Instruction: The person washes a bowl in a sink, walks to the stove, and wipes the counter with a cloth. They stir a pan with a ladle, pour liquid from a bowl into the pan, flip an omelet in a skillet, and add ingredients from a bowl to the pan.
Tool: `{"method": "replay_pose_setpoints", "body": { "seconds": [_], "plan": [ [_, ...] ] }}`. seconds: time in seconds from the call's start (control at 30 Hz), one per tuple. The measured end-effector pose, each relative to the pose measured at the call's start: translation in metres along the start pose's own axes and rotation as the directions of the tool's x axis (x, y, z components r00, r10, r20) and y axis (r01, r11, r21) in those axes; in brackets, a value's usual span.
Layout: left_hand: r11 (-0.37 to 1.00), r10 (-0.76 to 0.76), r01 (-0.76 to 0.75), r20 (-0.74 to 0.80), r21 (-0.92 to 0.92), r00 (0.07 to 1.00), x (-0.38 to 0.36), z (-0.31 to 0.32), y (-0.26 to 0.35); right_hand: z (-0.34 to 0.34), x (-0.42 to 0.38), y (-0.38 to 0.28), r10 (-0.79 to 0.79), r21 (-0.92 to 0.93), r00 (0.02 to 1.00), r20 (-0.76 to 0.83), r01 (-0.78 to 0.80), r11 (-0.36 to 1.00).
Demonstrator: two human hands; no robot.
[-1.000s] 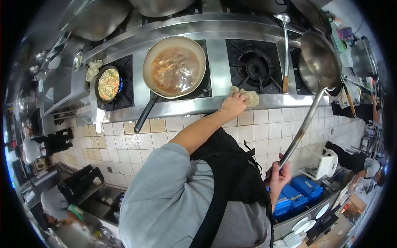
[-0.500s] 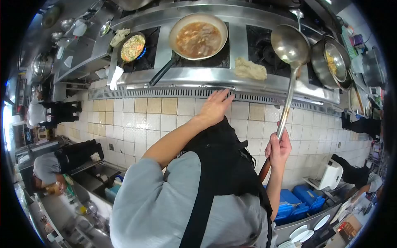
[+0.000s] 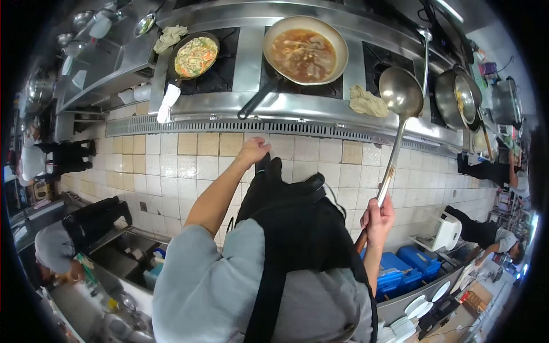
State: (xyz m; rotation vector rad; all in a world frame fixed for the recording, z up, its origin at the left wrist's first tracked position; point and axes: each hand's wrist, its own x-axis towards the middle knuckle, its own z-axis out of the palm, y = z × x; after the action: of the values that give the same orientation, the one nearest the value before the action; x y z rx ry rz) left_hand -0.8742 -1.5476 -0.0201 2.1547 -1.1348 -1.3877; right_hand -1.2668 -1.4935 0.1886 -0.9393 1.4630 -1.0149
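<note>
A kitchen worker's right hand (image 3: 377, 220) grips a ladle (image 3: 401, 91) angled forward beside a cloth (image 3: 368, 102), while the left hand (image 3: 254, 151), fingers bunched, any hold unclear, hangs nearer the black handle (image 3: 258, 100) of the liquid-filled pan (image 3: 342, 52) ahead.

Commercial kitchen, pans (image 3: 342, 52) on range (image 3: 311, 104)
</note>
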Motion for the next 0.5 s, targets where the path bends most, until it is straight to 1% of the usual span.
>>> {"method": "replay_pose_setpoints", "body": {
  "seconds": [0.03, 0.1, 0.13, 0.2, 0.23, 0.27, 0.3, 0.33, 0.37, 0.4, 0.43, 0.5],
  "plan": [
    [1.000, 0.009, -0.009, 0.003, -0.016, 1.000, 0.011, -0.003, -0.005, 0.017, -0.003, -0.001, 0.013, 0.013, 1.000, -0.024, -0.013, 1.000],
    [0.995, 0.099, -0.099, 0.032, 0.008, 0.995, 0.024, -0.004, -0.016, 0.047, -0.007, -0.001, 0.023, 0.029, 0.999, -0.043, -0.022, 0.999],
    [0.996, 0.093, -0.093, 0.035, -0.001, 0.995, 0.026, -0.006, -0.019, 0.059, -0.009, -0.001, 0.027, 0.018, 0.999, -0.040, -0.027, 0.999],
    [0.980, 0.156, -0.165, 0.087, 0.111, 0.984, 0.027, -0.014, -0.020, 0.079, -0.012, -0.003, 0.058, -0.007, 0.997, -0.058, -0.058, 0.998],
    [0.979, 0.159, -0.169, 0.091, 0.112, 0.983, 0.025, -0.019, -0.019, 0.084, -0.013, -0.005, 0.049, -0.027, 0.997, -0.055, -0.050, 0.998],
    [0.965, 0.012, 0.013, 0.092, -0.263, 0.996, 0.020, -0.021, -0.018, 0.088, -0.012, -0.006, 0.048, -0.026, 0.997, -0.065, -0.050, 0.998],
    [0.783, -0.126, 0.193, 0.152, -0.591, 0.980, 0.017, -0.023, -0.014, 0.090, -0.012, -0.006, 0.046, -0.071, 0.997, -0.065, -0.050, 0.996],
    [0.786, -0.123, 0.197, 0.164, -0.586, 0.979, 0.014, -0.035, -0.007, 0.091, -0.012, -0.006, 0.046, -0.118, 0.997, -0.065, -0.054, 0.992],
    [0.566, -0.089, 0.259, 0.254, -0.783, 0.963, 0.011, -0.052, -0.001, 0.092, -0.011, -0.006, 0.051, -0.120, 0.996, -0.077, -0.060, 0.991],
    [0.295, -0.032, 0.321, 0.327, -0.900, 0.945, 0.006, -0.068, 0.007, 0.093, -0.009, -0.007, 0.056, -0.142, 0.996, -0.067, -0.065, 0.988],
    [0.298, -0.031, 0.324, 0.330, -0.898, 0.943, 0.000, -0.082, 0.019, 0.095, -0.004, -0.007, 0.057, -0.162, 0.997, -0.051, -0.065, 0.985],
    [0.308, 0.037, 0.129, 0.147, -0.943, 0.988, -0.009, -0.103, 0.041, 0.099, 0.007, -0.012, 0.062, -0.184, 0.997, -0.036, -0.068, 0.981]
  ]
}}
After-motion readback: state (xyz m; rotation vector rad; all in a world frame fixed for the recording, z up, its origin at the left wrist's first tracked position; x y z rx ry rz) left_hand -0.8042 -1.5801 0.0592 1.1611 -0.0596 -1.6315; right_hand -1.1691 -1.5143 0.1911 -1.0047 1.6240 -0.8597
